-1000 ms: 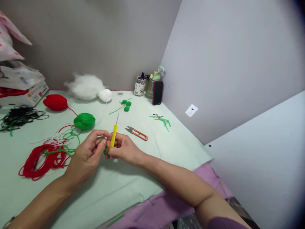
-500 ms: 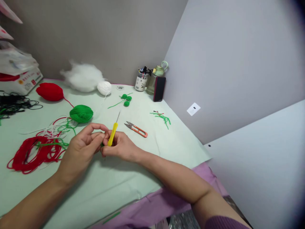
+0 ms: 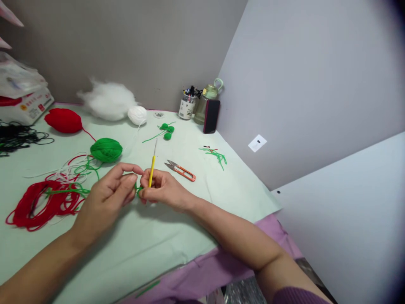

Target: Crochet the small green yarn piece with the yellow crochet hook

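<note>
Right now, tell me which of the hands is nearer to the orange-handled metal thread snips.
Right. The right hand is just on the person's side of the thread snips; the left hand is farther away, to the left of the right.

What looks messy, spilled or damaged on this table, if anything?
Loose white yarn strands lie jumbled behind the looped red yarn at left, with green strands across it, unlike the neatly wound green yarn ball nearby. Thin green yarn scraps are scattered at right. I see no spill or damage.
</note>
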{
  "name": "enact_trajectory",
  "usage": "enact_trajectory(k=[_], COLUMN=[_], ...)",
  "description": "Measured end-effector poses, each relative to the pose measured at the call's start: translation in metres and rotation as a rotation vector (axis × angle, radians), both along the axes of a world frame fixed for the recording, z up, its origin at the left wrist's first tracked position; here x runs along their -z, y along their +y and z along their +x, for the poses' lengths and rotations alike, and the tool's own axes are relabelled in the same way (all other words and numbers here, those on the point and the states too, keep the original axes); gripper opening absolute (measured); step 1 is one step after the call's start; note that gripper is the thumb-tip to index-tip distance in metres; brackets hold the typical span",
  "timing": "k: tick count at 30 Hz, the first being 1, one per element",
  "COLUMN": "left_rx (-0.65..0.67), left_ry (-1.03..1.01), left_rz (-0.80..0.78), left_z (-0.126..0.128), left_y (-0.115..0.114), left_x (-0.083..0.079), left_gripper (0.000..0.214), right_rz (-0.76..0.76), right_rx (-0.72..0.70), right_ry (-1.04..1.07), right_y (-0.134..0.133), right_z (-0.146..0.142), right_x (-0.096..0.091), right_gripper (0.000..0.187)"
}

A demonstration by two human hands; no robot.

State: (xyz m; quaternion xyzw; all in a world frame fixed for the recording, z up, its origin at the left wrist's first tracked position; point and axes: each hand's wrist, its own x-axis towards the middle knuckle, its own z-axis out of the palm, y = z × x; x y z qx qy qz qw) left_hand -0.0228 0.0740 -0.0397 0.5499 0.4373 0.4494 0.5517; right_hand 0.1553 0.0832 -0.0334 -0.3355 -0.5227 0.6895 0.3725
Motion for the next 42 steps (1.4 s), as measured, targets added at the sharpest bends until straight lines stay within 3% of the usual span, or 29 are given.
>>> enact_trajectory(k=[4, 8, 23, 32, 37, 42], left_rx=[0.042, 0.018, -0.031, 0.024, 0.035, 0.011], left_ry=[-0.143, -0.294, -0.205, 0.062, 0.082, 0.071], left_rz=[-0.147, -0.187, -0.127, 0.005, 0.042, 0.006], left_z=[-0.001, 0.003, 0.001, 0.003, 0.008, 0.006], left_y=[0.006, 0.007, 0.01, 0.004, 0.005, 0.009], left_x=[-0.001, -0.011, -0.017, -0.005, 0.002, 0.003], left_gripper=[0.02, 0.014, 0.013, 0.022, 0.034, 0.029], right_rz=[-0.059, -0.051, 0.059, 0.41, 0.61, 0.737], right_rx=[-0.059, -0.08, -0.02, 0.193, 0.193, 0.12], right_ry=[0.028, 0.011, -0.094, -0.475, -0.689, -0.754], right_y=[0.008, 0.008, 0.004, 0.0, -0.008, -0.011], right_z=[0.005, 0.006, 0.005, 0.004, -0.001, -0.001], right_x=[0.001, 0.003, 0.0, 0.005, 0.007, 0.006], right_gripper=[0.032, 0.033, 0.026, 0.009, 0.006, 0.038])
